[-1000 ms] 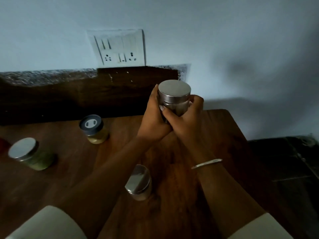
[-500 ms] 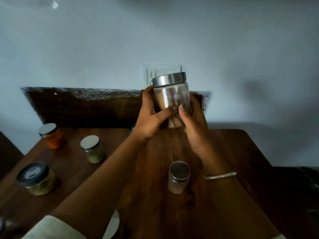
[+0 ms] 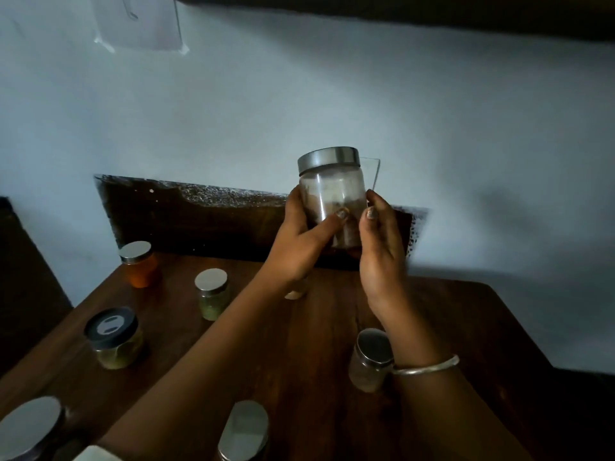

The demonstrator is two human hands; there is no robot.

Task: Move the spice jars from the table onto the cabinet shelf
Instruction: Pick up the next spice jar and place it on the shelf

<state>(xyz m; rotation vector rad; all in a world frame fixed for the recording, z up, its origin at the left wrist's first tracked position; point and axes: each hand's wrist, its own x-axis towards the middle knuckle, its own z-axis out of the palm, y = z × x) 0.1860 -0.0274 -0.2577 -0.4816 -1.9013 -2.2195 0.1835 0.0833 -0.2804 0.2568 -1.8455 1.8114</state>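
Jar (image 3: 332, 201) is off the counter (image 3: 299, 344), held in the air in front of the wall (image 3: 366, 94), well above the jars left standing.

- Left hand (image 3: 299, 241): fingers wrapped round the jar's left side, thumb laid across the front glass.
- Right hand (image 3: 379, 247): thumb on the front right, fingers curled behind the right side. Bangle (image 3: 426, 366) on that wrist.
- Both hands grip low on the body, with the lid free. My reading: two hands steady a smooth glass jar for a raise, and the low grip leaves the base free to be set down flat.

Orientation: lid up, base down. The long axis is near vertical, with the lid end leaning a little to the left. Brown powder sits in the lower part, so the lean looks harmless with the lid on.

On the counter:
- orange jar (image 3: 138, 264) at the back left
- green jar (image 3: 213, 294) beside it
- dark-lid jar (image 3: 113, 337) nearer the left edge
- steel jar (image 3: 369, 361) just beside the right wrist
- two more lids cut off at the bottom edge

All stand upright and apart, with room for a hand round each.

Dark band (image 3: 432, 15) runs across the top of the view. It is possibly the cabinet's underside, but I cannot tell. No shelf surface is in sight.

Judgement: this is a lift and carry, with most jars yet to go.
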